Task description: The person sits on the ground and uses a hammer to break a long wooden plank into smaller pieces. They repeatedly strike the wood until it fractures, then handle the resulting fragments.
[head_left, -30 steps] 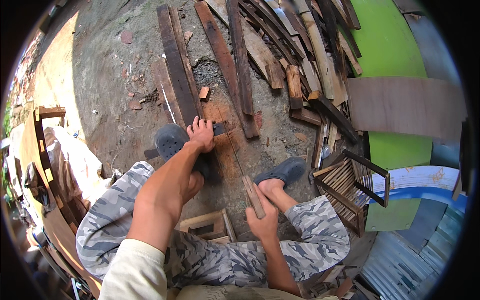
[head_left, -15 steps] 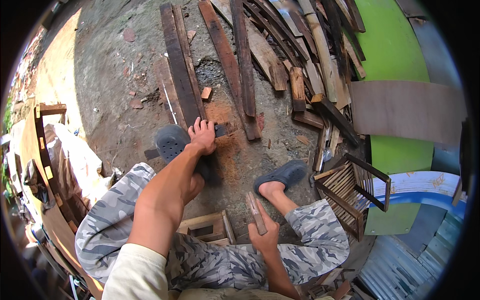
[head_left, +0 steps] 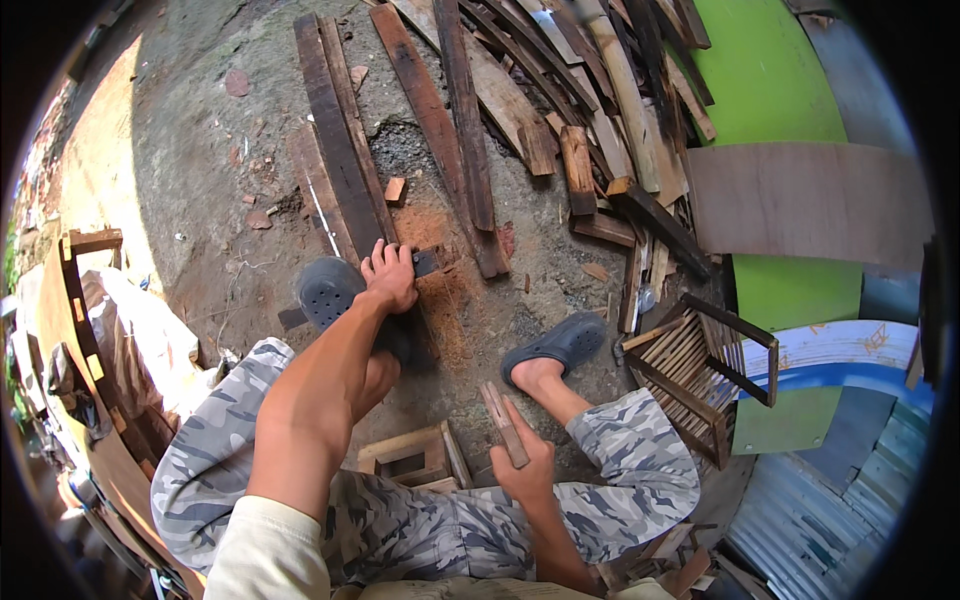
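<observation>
My left hand (head_left: 388, 277) reaches down to the ground and grips a short dark piece of wood (head_left: 424, 262) that lies beside my left foot in a dark clog (head_left: 328, 292). Reddish sawdust (head_left: 435, 300) covers the ground around it. My right hand (head_left: 527, 470) is raised near my right knee and holds a short wooden slat (head_left: 503, 423) upright, tilted slightly left. My right foot wears a dark clog (head_left: 562, 343). I am seated with my legs in camouflage trousers (head_left: 620, 470).
Long dark planks (head_left: 335, 150) and a heap of scrap boards (head_left: 580, 110) lie ahead. A slatted wooden crate (head_left: 700, 370) stands at right, a small wooden stool frame (head_left: 410, 455) between my legs, a wooden frame (head_left: 80, 300) at left, green and plywood panels (head_left: 810, 205) at right.
My right hand has drawn the slat back toward my body, away from the right foot. My left hand has stayed on the dark piece of wood.
</observation>
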Action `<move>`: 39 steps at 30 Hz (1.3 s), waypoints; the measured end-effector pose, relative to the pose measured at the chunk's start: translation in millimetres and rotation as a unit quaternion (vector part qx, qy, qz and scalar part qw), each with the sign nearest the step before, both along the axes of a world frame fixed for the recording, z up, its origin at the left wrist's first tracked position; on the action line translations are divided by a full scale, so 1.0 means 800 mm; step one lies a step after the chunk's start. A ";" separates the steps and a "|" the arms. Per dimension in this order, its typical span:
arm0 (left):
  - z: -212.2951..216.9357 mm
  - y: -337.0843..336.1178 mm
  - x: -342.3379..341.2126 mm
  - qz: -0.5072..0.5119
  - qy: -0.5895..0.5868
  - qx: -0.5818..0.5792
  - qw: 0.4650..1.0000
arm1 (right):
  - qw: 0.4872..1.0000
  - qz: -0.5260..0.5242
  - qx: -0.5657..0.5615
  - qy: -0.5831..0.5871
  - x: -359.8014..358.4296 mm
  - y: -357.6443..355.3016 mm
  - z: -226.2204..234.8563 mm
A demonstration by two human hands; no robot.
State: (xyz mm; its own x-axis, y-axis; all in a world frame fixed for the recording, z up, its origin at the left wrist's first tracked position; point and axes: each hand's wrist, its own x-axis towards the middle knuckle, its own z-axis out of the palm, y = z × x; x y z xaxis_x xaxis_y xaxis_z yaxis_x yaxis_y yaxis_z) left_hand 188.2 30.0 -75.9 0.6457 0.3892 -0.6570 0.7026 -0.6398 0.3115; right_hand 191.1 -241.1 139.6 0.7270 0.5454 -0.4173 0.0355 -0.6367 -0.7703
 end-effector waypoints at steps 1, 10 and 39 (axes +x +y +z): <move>-0.002 -0.001 -0.001 0.000 0.002 0.003 1.000 | 1.000 -0.001 -0.005 0.000 0.001 -0.002 0.006; 0.002 0.003 0.009 -0.004 -0.003 0.010 1.000 | 0.999 -0.020 0.034 -0.036 0.073 0.156 -0.139; -0.009 0.005 -0.002 -0.011 -0.010 0.022 1.000 | 0.994 -0.039 0.094 -0.042 0.039 0.093 -0.115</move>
